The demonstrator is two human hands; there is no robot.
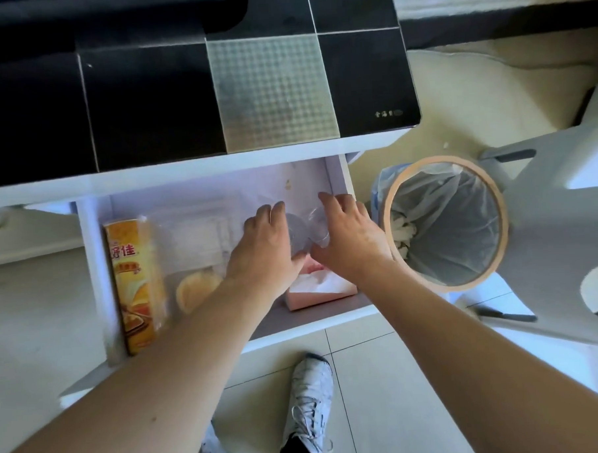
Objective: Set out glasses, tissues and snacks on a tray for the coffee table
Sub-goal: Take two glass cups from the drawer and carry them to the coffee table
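An open white drawer (96, 255) under the coffee table holds the items. Two clear glasses (306, 226) stand at its right side, between my hands. My left hand (265, 243) curls round the left glass and my right hand (347, 238) curls round the right glass; both glasses are partly hidden by my fingers. Just in front of them lies a pink tissue box (319, 290) with white tissue sticking out. A yellow crisp tube (135, 281) lies along the drawer's left side, with a round pale snack (196, 290) in clear wrap beside it. No tray is in view.
The coffee table top (148, 102) has black glass panels and one textured clear panel. A round bin (446, 223) with a plastic liner stands right of the drawer, and a white chair (566, 249) beyond it. My white shoe (310, 397) is on the tiled floor.
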